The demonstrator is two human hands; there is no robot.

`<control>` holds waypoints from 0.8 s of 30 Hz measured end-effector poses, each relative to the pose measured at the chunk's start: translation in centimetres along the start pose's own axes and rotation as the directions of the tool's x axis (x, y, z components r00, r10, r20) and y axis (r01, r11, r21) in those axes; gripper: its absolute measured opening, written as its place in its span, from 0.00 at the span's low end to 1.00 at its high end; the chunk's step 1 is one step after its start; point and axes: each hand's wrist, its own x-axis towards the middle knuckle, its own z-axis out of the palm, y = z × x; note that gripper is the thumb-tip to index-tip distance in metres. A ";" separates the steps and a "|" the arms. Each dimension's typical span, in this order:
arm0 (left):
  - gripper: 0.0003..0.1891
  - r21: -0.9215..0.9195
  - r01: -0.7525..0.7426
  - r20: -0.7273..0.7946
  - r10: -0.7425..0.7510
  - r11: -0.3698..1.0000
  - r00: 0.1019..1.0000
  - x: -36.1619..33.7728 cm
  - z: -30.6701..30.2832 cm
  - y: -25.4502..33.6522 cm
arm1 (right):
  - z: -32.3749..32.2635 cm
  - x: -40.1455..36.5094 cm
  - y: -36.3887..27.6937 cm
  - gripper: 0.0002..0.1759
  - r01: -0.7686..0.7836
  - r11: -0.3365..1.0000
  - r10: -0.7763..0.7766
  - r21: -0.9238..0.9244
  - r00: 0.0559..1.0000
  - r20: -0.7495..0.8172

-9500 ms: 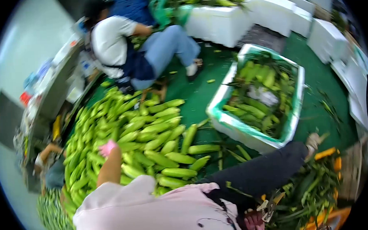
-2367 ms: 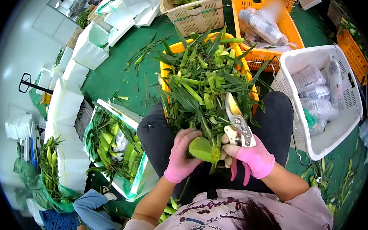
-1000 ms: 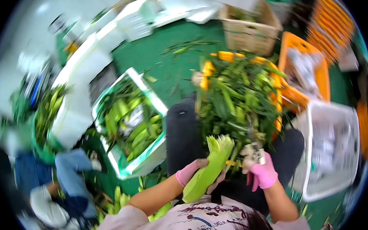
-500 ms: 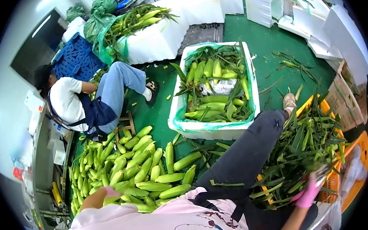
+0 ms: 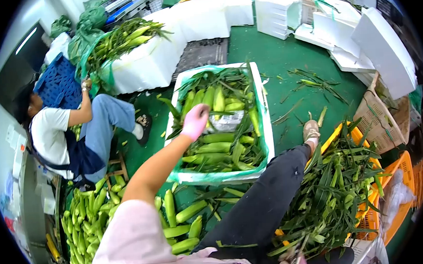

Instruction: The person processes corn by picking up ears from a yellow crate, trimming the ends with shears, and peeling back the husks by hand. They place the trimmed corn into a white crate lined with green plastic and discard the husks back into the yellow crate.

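Note:
My left hand (image 5: 196, 121), in a pink glove, is over the white foam box (image 5: 265, 129), close to the husked-leaf corn cobs (image 5: 209, 97). Its fingers are curled together, and what they hold, if anything, is hidden. At the bottom edge, my right hand (image 5: 295, 262), also pink-gloved, is closed around a small metal tool (image 5: 299, 247) that is blurred and partly hidden. Beside it lies a heap of green corn husks (image 5: 329, 197) in and over a yellow crate (image 5: 375, 166). Peeled corn cobs (image 5: 87, 220) are piled on the floor to my left.
A person (image 5: 53, 123) sits at the left, one hand raised near a blue plastic pallet (image 5: 56, 85). White foam boxes (image 5: 141, 64) line the back. An orange crate (image 5: 400, 179) and a woven basket (image 5: 378, 118) stand right. Husk scraps (image 5: 314, 83) lie on the green floor.
My left hand has moved from the peeled cobs up over the foam box. My right hand has come down and left along the husk heap. The other person's arm is now raised.

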 end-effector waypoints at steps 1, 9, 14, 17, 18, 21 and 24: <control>0.13 0.155 -0.027 -0.006 0.029 0.988 1.000 3.3 3.2 0.2 | 0.2 -0.4 -0.5 0.25 -0.046 0.980 0.034 0.195 0.997 0.066; 0.41 0.685 0.425 -0.005 -0.580 0.592 0.815 10.0 15.1 -2.2 | -2.3 5.8 -1.3 0.27 -0.602 -0.390 0.229 0.697 0.669 0.707; 0.41 -0.364 0.620 0.198 -0.592 0.695 0.781 7.2 12.9 -5.8 | -0.1 11.0 -2.5 0.27 -0.258 -0.727 0.207 0.636 0.802 0.561; 0.25 -0.728 0.632 0.674 -0.108 -0.266 0.731 -1.8 6.6 -2.7 | -4.5 16.0 -1.4 0.28 -0.002 -0.334 0.503 0.943 0.845 0.181; 0.31 -0.746 0.555 0.652 -0.235 -0.368 0.721 -5.4 4.6 2.9 | -6.3 17.3 -0.7 0.30 0.128 -0.203 0.485 0.971 0.874 -0.014; 0.38 -0.670 0.548 0.722 -0.267 -0.501 0.638 -15.0 -0.7 18.6 | -8.5 16.4 1.1 0.33 0.200 0.116 0.576 0.973 0.785 -0.230; 0.41 -0.429 0.735 0.769 0.215 -0.525 0.603 -19.9 1.5 19.3 | -9.1 14.5 -1.6 0.26 -0.060 -0.019 0.336 0.998 0.940 0.063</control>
